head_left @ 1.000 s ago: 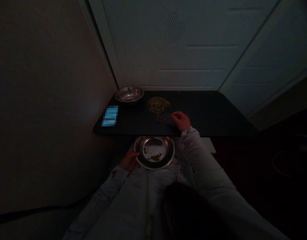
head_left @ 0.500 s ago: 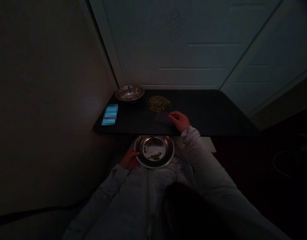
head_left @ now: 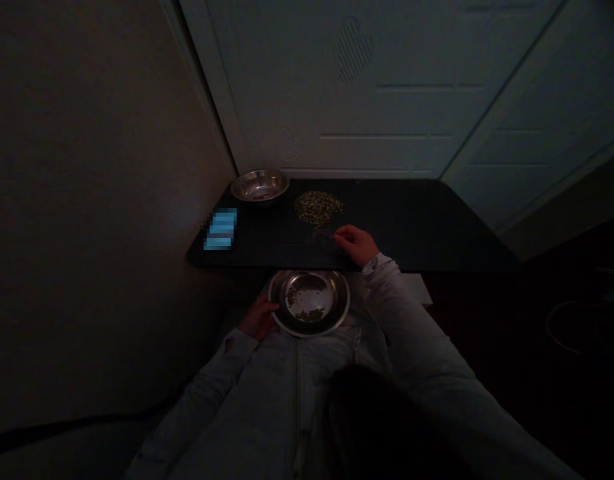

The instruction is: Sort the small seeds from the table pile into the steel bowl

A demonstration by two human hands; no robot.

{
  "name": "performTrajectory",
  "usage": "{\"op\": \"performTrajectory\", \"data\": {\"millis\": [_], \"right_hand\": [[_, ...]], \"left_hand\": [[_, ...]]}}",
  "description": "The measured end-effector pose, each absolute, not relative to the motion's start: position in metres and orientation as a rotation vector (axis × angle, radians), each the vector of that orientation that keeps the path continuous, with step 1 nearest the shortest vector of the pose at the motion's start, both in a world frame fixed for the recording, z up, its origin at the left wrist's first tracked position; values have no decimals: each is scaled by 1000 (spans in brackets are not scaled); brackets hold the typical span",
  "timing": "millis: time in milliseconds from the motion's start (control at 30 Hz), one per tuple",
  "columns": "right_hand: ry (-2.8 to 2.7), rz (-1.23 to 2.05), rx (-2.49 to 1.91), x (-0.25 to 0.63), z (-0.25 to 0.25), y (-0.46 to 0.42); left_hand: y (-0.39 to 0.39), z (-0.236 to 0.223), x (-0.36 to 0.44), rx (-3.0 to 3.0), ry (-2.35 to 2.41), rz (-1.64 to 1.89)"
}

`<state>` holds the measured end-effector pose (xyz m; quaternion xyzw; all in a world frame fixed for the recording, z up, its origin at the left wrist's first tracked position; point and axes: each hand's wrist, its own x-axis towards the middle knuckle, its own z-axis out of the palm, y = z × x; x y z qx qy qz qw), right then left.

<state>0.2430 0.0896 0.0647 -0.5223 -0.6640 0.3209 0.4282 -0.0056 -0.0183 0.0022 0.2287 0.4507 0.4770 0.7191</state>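
My left hand (head_left: 259,318) grips the left rim of a shiny metal bowl (head_left: 342,300), which sits over my lap at the table's front edge. Small greenish grains (head_left: 310,315) lie along the bowl's bottom and left inner side. Over the dark table, my right hand (head_left: 355,244) is closed in a pinch, with fingertips pointing left. A faint thin thing seems to reach out from those fingertips, too dim to name. Just beyond them lies a heap of mixed green and pale grains (head_left: 319,207). A few tiny bits are scattered between heap and hand.
A second metal bowl (head_left: 260,186) stands at the table's back left. Before it lies a lit, blurred-out screen (head_left: 221,229). The dark table (head_left: 427,223) meets a white panelled door (head_left: 401,113) behind and a wall (head_left: 111,200) at left. The light is dim.
My right hand has shifted slightly left, toward the scattered bits. The left hand and the bowl it grips have stayed about where they were.
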Motion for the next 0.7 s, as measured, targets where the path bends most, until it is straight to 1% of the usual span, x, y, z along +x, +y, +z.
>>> {"op": "performTrajectory", "data": {"millis": [267, 700], "right_hand": [[-1689, 781, -1325, 243, 65, 89], [-1743, 848, -1350, 235, 68, 84]], "left_hand": [[-18, 2, -6, 510, 1004, 1041], [-18, 3, -5, 485, 1009, 1047]]}}
